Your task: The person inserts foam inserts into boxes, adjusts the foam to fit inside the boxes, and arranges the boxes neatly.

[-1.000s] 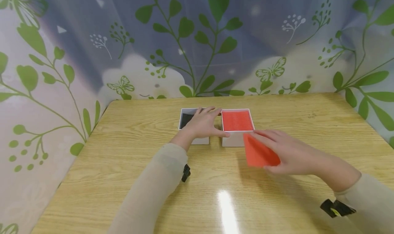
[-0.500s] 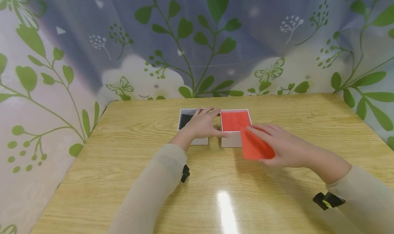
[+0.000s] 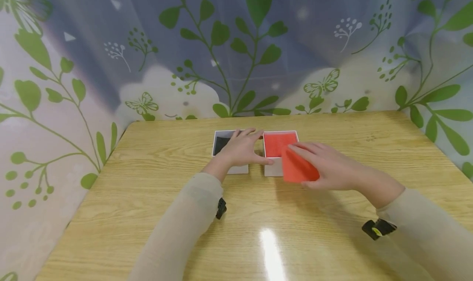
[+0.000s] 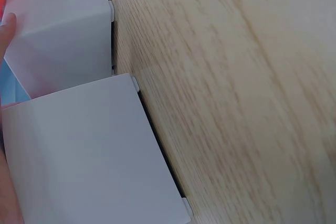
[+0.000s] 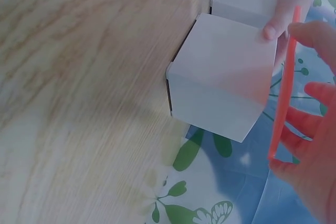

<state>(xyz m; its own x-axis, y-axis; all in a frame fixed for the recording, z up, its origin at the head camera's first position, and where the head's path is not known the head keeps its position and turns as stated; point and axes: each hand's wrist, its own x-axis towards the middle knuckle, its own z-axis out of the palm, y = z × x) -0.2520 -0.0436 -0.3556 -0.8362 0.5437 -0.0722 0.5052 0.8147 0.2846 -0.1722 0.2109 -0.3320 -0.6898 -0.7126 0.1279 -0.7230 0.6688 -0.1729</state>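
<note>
Two white boxes stand side by side on the wooden table. My left hand (image 3: 242, 149) reaches across the left box (image 3: 236, 169), which has a dark square piece (image 3: 221, 143) inside. Its thumb rests on the front of the right box (image 5: 226, 51) and a fingertip is at that box's back left corner, so the hand spans its left side. Red material (image 3: 278, 143) fills the right box. My right hand (image 3: 329, 166) holds a thin red square pad (image 3: 297, 166) by its edges, tilted in front of the right box's front right corner. In the right wrist view the pad (image 5: 284, 87) appears edge-on.
The wooden table (image 3: 148, 215) extends around both boxes, with a bright glare spot near its front. A patterned curtain (image 3: 199, 67) with leaves and butterflies hangs behind the table and along its sides. Both sleeves bear a dark wrist device (image 3: 378, 228).
My right hand has moved left and away from me, bringing the red pad closer to the right box and partly over its front right corner. My left hand stays in place.
</note>
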